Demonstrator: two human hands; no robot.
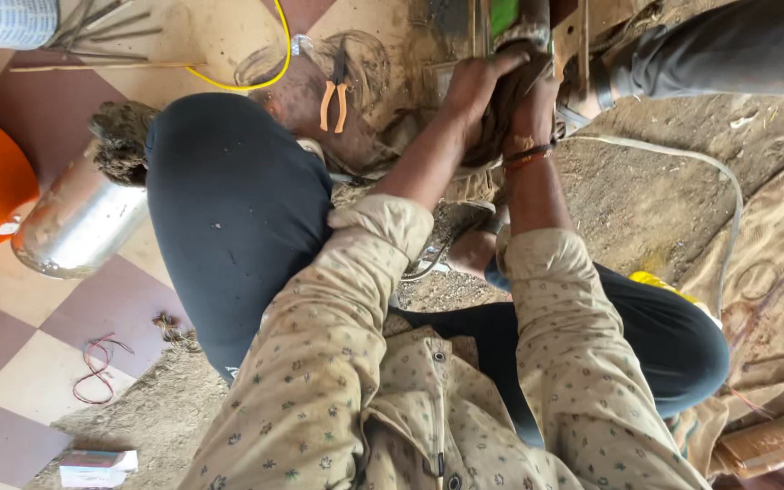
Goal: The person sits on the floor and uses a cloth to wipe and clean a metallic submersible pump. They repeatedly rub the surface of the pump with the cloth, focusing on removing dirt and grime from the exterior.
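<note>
Both hands, left (475,83) and right (526,107), fingers clenched round a grimy metal cylinder (521,20) (green-topped)

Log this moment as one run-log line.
left hand: gripping dirty metal part | right hand: pressed against same part, rag-like wad between | pliers: lying on floor, untouched | person: seated, knees raised

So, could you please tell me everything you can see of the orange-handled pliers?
The pliers lie flat on the dirty, mud-smeared floor, beyond the person's dark-trousered knee. Two orange handle sleeves spread slightly apart; the dark metal head points away, up the picture. Nothing holds them: both hands work off to their right. A yellow cable curves close by.
</note>
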